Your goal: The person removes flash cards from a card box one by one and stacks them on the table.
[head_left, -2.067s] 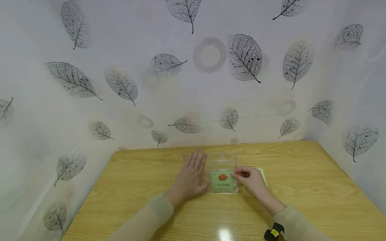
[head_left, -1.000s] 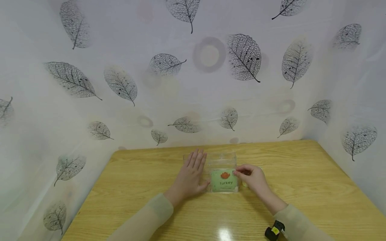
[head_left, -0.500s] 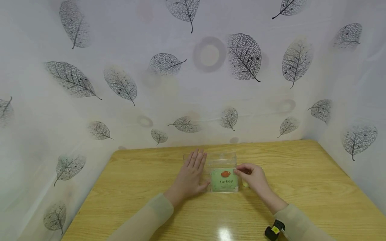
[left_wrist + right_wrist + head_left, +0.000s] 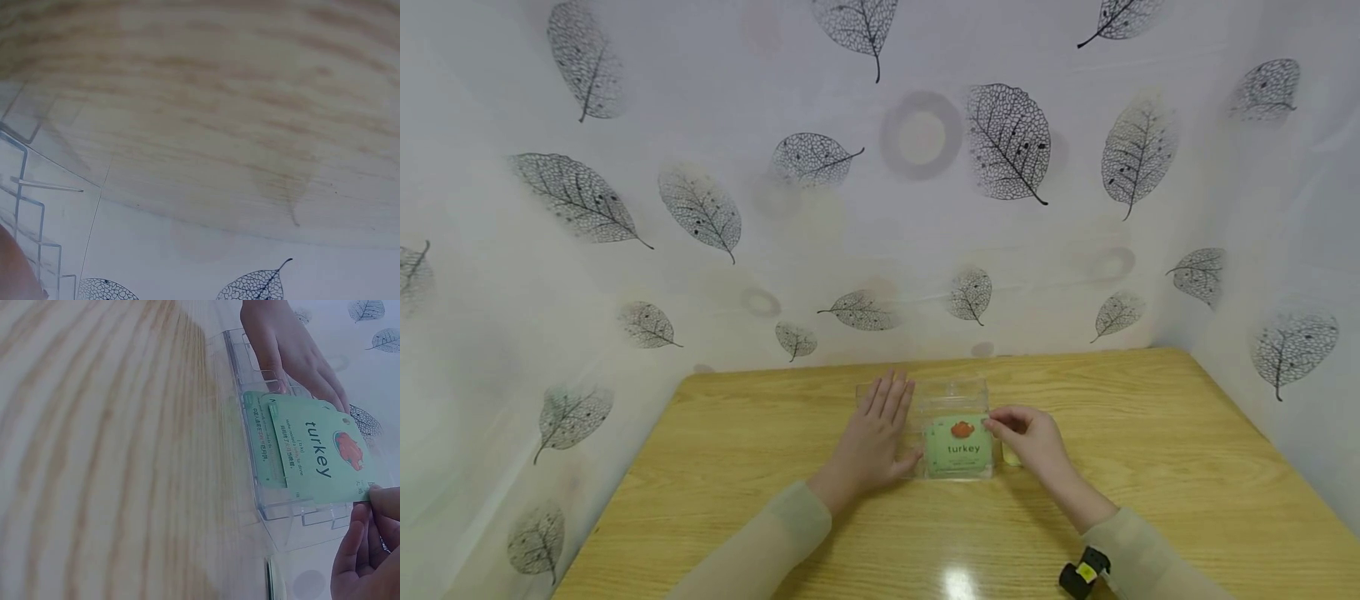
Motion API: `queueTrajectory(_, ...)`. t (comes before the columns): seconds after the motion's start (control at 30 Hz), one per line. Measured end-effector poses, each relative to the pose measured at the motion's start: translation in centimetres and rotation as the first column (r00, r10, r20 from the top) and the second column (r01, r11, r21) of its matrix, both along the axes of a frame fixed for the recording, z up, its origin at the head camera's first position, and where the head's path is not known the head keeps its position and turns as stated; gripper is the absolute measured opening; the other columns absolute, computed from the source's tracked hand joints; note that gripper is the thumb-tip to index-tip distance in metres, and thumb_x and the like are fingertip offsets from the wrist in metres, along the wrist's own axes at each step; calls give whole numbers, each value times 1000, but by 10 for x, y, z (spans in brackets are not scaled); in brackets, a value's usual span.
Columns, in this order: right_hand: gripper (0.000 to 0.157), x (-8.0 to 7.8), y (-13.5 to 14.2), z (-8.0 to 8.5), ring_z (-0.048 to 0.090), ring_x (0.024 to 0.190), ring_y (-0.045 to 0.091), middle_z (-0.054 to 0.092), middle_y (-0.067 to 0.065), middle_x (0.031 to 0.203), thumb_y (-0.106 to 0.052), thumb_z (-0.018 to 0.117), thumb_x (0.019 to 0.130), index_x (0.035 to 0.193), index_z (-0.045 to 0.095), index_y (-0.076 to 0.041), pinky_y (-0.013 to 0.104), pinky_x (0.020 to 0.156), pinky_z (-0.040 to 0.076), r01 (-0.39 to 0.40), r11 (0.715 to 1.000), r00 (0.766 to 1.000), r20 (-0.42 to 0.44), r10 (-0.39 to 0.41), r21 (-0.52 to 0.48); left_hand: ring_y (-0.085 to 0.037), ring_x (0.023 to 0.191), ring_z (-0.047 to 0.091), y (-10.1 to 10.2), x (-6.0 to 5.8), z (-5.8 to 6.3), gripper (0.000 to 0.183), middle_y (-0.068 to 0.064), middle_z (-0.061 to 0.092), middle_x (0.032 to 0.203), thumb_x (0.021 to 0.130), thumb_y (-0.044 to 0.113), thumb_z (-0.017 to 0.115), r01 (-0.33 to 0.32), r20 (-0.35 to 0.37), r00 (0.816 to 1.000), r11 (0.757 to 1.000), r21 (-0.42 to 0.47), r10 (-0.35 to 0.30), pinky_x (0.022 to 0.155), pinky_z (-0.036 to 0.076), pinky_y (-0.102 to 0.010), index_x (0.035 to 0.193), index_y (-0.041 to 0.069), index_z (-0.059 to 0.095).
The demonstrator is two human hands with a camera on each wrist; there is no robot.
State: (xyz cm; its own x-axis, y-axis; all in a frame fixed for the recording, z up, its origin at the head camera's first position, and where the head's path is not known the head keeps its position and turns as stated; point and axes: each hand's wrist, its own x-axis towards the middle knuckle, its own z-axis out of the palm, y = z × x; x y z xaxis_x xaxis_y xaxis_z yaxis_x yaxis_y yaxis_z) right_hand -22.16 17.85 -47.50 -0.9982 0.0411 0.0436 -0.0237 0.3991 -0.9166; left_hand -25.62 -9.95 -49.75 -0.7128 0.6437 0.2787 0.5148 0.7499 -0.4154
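A green flash card (image 4: 958,454) printed "turkey" leans in the front of a clear plastic card box (image 4: 953,405). My right hand (image 4: 1032,437) pinches its upper right corner between thumb and fingers. In the right wrist view the turkey card (image 4: 315,450) stands tilted above another green card (image 4: 265,447), which lies lower in the box. My left hand (image 4: 872,442) rests flat along the box's left part, fingers straight and pointing away, thumb beside the card. Only a bit of the left hand (image 4: 14,272) shows in the left wrist view, beside clear box edges (image 4: 37,219).
Just right of the box, partly behind the right hand, lies a pale green card (image 4: 1011,456). The wooden table (image 4: 760,467) ends at a white leaf-print curtain (image 4: 880,250). A black wrist camera (image 4: 1082,575) sits at the right sleeve.
The turkey card has tipped up and away slightly as my right hand draws its corner a little upward and to the right. The left hand has stayed in place.
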Motion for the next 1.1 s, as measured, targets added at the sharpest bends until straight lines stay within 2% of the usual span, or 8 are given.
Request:
queueTrajectory(0.2,22,-1,1,0,61,83,2,77,15,102,-8,72,100,114,75,9,15,73,55,-3,1000,1000,-9,3,-2,-39,163,26,0,0,-1,101,-22,25,175,101,70,45,5,-10,1000,1000,1,-5,135,23,-47,167,-2,22)
queueTrajectory(0.47,22,-2,1,4,62,82,4,75,15,100,-7,68,102,116,73,10,16,71,55,7,1000,1000,-6,-7,-12,-38,165,21,-1,1,0,102,-21,18,177,102,71,42,-2,14,1000,1000,7,1,136,21,-47,168,-2,18)
queueTrajectory(0.67,23,-2,3,5,64,85,7,75,14,101,-7,67,103,118,72,9,19,74,57,7,1000,1000,-4,-7,-21,-39,165,21,0,3,2,101,-22,22,176,102,70,44,1,28,1000,1000,23,-2,136,21,-47,168,-2,19)
queueTrajectory(1.1,26,-2,10,10,62,84,2,76,15,106,-10,67,104,123,72,8,21,75,59,29,999,1000,7,-28,-25,-39,165,20,0,2,2,101,-22,21,176,102,70,44,-8,47,999,1000,3,8,136,20,-47,168,-2,18)
